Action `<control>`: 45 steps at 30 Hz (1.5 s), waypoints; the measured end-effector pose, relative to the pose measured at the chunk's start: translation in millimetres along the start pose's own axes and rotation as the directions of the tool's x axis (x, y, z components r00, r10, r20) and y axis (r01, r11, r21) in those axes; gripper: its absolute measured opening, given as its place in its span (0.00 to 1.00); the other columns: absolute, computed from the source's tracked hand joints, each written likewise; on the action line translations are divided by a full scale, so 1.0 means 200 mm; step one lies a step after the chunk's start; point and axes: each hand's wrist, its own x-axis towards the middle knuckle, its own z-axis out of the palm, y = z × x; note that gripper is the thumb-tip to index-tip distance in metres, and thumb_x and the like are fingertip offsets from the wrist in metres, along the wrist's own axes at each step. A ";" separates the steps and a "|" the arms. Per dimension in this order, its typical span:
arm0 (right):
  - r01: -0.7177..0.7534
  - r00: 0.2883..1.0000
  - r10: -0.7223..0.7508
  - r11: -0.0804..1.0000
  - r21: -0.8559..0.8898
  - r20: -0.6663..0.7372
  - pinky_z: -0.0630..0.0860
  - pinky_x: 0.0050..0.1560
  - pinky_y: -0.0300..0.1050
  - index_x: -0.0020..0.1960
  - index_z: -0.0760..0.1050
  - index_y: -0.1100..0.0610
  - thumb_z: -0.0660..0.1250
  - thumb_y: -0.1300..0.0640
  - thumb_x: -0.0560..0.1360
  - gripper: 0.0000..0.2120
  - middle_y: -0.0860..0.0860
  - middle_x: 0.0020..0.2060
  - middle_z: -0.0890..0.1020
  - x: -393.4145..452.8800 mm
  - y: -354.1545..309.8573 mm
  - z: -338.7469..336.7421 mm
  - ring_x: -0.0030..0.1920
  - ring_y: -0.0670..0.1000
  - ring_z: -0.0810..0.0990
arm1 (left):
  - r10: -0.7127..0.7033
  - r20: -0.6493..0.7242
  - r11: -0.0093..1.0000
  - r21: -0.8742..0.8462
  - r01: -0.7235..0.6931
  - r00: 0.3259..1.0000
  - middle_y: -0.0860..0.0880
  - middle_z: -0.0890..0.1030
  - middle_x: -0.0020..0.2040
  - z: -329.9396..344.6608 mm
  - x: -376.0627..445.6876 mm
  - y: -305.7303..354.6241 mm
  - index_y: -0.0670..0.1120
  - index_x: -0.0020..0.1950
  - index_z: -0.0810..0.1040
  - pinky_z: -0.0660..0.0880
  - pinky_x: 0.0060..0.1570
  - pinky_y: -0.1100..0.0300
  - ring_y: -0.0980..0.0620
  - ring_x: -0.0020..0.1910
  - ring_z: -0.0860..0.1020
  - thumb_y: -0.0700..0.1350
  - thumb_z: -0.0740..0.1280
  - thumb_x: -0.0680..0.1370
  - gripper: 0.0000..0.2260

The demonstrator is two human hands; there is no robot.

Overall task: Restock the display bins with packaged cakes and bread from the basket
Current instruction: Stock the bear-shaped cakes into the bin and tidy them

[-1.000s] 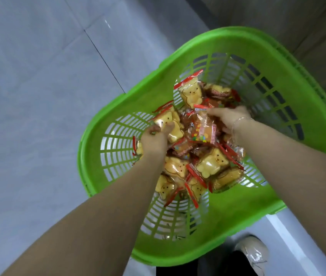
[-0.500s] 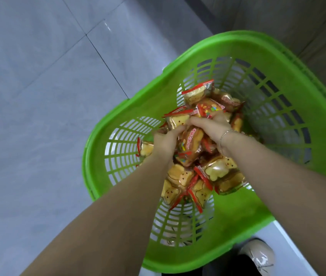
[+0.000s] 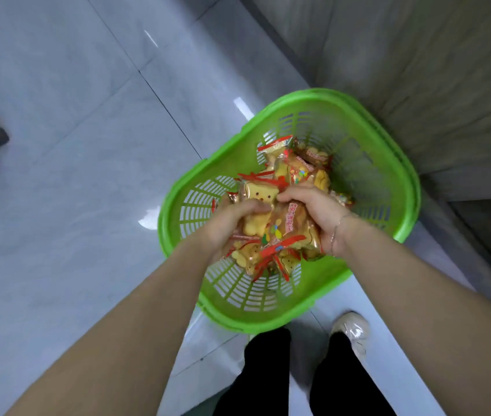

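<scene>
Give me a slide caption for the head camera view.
Both hands, left hand and right hand, gather bear-shaped packaged cakes over a green basket.

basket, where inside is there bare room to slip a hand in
Bare slatted floor shows inside the green basket along its left wall and at the near end. The middle is crowded: packaged cakes piled up, with the left hand and right hand gripping a bunch.

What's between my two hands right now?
In the head view, a bunch of packaged cakes sits between the left hand and right hand, above the basket.
</scene>
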 end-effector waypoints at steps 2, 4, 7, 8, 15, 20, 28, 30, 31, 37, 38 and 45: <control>0.060 0.998 -0.058 0.997 0.045 -0.038 0.75 0.48 0.68 0.43 0.75 0.54 0.72 0.60 0.65 0.09 0.57 0.35 0.78 -0.22 -0.04 0.06 0.38 0.59 0.79 | 0.042 0.009 0.996 0.080 -0.043 0.999 0.39 0.81 0.55 0.02 -0.22 0.12 0.41 0.67 0.68 0.78 0.38 0.54 0.45 0.42 0.82 0.43 0.77 0.56 0.40; 0.093 0.995 -0.087 0.988 0.124 -0.052 0.78 0.45 0.64 0.50 0.74 0.56 0.71 0.63 0.66 0.14 0.59 0.39 0.80 -0.47 -0.10 0.12 0.38 0.58 0.81 | 0.087 0.049 0.985 0.144 -0.093 0.995 0.40 0.81 0.55 0.05 -0.45 0.25 0.42 0.63 0.69 0.78 0.39 0.54 0.45 0.45 0.82 0.41 0.76 0.57 0.36; 0.203 0.979 -0.197 0.961 0.188 -0.051 0.81 0.41 0.55 0.57 0.74 0.52 0.69 0.66 0.68 0.20 0.58 0.46 0.83 -0.88 -0.21 0.19 0.40 0.56 0.83 | 0.143 0.139 0.959 0.224 -0.172 0.980 0.45 0.83 0.52 0.12 -0.82 0.46 0.44 0.61 0.70 0.79 0.39 0.57 0.48 0.47 0.82 0.39 0.75 0.59 0.31; 0.250 0.968 -0.248 0.948 0.197 -0.036 0.81 0.42 0.54 0.57 0.75 0.50 0.68 0.67 0.69 0.20 0.58 0.48 0.83 -1.02 -0.26 0.22 0.41 0.57 0.83 | 0.160 0.161 0.949 0.246 -0.196 0.974 0.47 0.83 0.51 0.15 -0.95 0.53 0.46 0.60 0.70 0.78 0.39 0.58 0.50 0.47 0.82 0.40 0.75 0.59 0.31; 0.522 0.850 -0.475 0.817 0.246 -0.228 0.80 0.52 0.57 0.58 0.78 0.57 0.71 0.64 0.67 0.19 0.60 0.52 0.83 -2.06 -0.56 0.36 0.50 0.60 0.81 | 0.288 0.349 0.870 0.294 -0.396 0.892 0.51 0.83 0.52 0.40 -1.84 0.99 0.50 0.61 0.69 0.78 0.41 0.59 0.51 0.51 0.82 0.46 0.78 0.55 0.36; 0.650 0.737 -0.470 0.689 0.320 -0.486 0.80 0.46 0.51 0.51 0.80 0.58 0.69 0.67 0.69 0.12 0.57 0.44 0.84 -2.61 -0.66 0.29 0.43 0.56 0.81 | 0.369 0.464 0.802 0.278 -0.528 0.805 0.54 0.83 0.50 0.74 -2.24 1.14 0.51 0.61 0.70 0.78 0.44 0.59 0.53 0.50 0.82 0.46 0.78 0.57 0.34; 0.788 0.608 -0.389 0.400 0.467 -0.692 0.78 0.28 0.42 0.47 0.78 0.53 0.67 0.61 0.72 0.06 0.51 0.35 0.84 -3.22 -0.53 -0.24 0.31 0.50 0.83 | 0.393 0.540 0.816 0.169 -0.553 0.744 0.53 0.85 0.47 1.47 -2.54 1.04 0.48 0.59 0.73 0.79 0.41 0.57 0.52 0.46 0.83 0.48 0.76 0.55 0.33; 0.794 0.606 -0.331 0.301 0.528 -0.723 0.78 0.28 0.42 0.49 0.78 0.52 0.69 0.57 0.68 0.10 0.51 0.36 0.84 -3.34 -0.39 -0.40 0.31 0.50 0.83 | 0.338 0.554 0.849 0.169 -0.501 0.761 0.45 0.83 0.53 1.61 -2.58 0.96 0.48 0.60 0.74 0.78 0.48 0.44 0.43 0.50 0.81 0.48 0.77 0.56 0.33; 0.793 0.608 -0.295 0.246 0.557 -0.737 0.79 0.29 0.43 0.50 0.78 0.53 0.70 0.56 0.66 0.13 0.52 0.37 0.85 -3.39 -0.32 -0.48 0.32 0.50 0.83 | 0.306 0.567 0.860 0.180 -0.477 0.765 0.43 0.83 0.55 1.68 -2.60 0.92 0.48 0.60 0.75 0.77 0.50 0.39 0.41 0.51 0.81 0.47 0.76 0.56 0.33; 0.800 0.599 -0.050 0.072 0.595 -0.799 0.81 0.44 0.57 0.55 0.80 0.59 0.63 0.59 0.76 0.11 0.58 0.50 0.83 -3.61 0.09 -0.93 0.44 0.55 0.84 | 0.166 0.616 0.874 0.269 -0.404 0.770 0.45 0.82 0.55 2.05 -2.64 0.57 0.47 0.63 0.74 0.79 0.39 0.50 0.46 0.47 0.83 0.48 0.76 0.58 0.34; 0.797 0.603 -0.022 0.069 0.600 -0.798 0.81 0.45 0.58 0.57 0.78 0.60 0.62 0.59 0.76 0.12 0.59 0.51 0.83 -3.64 0.14 -0.99 0.46 0.55 0.84 | 0.148 0.603 0.872 0.294 -0.391 0.784 0.45 0.82 0.55 2.11 -2.64 0.51 0.46 0.65 0.73 0.79 0.39 0.51 0.47 0.47 0.83 0.48 0.76 0.58 0.35; 0.756 0.653 0.086 -0.015 0.655 -0.752 0.77 0.54 0.64 0.59 0.79 0.60 0.70 0.52 0.70 0.20 0.59 0.53 0.83 -3.73 0.36 -1.24 0.53 0.61 0.82 | -0.068 0.450 0.787 0.573 -0.229 0.891 0.48 0.67 0.73 2.44 -2.57 0.22 0.52 0.77 0.56 0.68 0.65 0.43 0.44 0.69 0.70 0.58 0.79 0.54 0.56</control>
